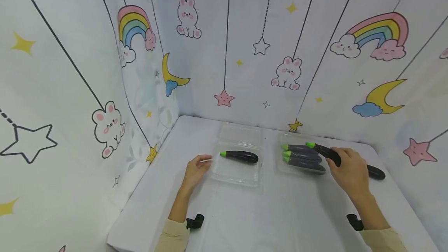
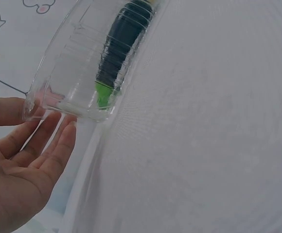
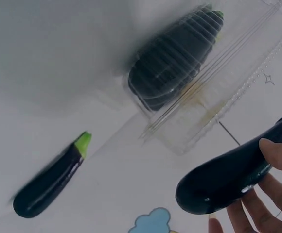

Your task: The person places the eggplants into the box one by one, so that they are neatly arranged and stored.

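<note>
My left hand [image 1: 196,172] pinches the left edge of an open clear plastic box [image 1: 235,180], thumb and fingertips at its rim. One glossy dark eggplant [image 1: 243,156] with a green stem lies across this box. Over on the right, my right hand [image 1: 351,172] grips another eggplant [image 1: 325,151] above the table, its green stem pointing left. Just below that stem sits a second clear box [image 1: 280,166] with its lid over several eggplants [image 3: 175,60]. A loose eggplant [image 3: 48,182] lies on the table beyond my right hand, partly hidden by it in the head view.
A white cloth covers the table [image 1: 245,217]. The open box's lid [image 1: 240,133] folds back toward the rear. Curtains [image 1: 252,77] printed with rabbits, stars and rainbows hang along the back and left edges.
</note>
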Action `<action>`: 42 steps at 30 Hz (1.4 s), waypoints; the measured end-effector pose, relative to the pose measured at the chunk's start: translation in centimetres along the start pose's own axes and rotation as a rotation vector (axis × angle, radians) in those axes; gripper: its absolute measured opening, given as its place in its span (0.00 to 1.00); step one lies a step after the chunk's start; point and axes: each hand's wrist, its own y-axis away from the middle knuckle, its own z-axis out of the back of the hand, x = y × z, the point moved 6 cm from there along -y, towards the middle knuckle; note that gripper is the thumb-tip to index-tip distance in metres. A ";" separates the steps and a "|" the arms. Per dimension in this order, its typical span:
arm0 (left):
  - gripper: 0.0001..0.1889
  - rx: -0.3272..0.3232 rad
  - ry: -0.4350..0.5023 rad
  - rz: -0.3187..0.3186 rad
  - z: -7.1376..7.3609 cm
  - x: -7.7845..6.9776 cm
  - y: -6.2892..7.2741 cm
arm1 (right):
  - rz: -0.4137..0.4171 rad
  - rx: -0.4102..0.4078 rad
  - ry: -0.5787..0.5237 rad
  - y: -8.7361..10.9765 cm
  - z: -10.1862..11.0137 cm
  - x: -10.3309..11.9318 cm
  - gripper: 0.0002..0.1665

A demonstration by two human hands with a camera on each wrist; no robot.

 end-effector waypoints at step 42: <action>0.15 0.000 -0.014 -0.014 -0.2 0.0 0.2 | 0.277 0.115 -0.181 -1.4 -5.3 17.1 0.24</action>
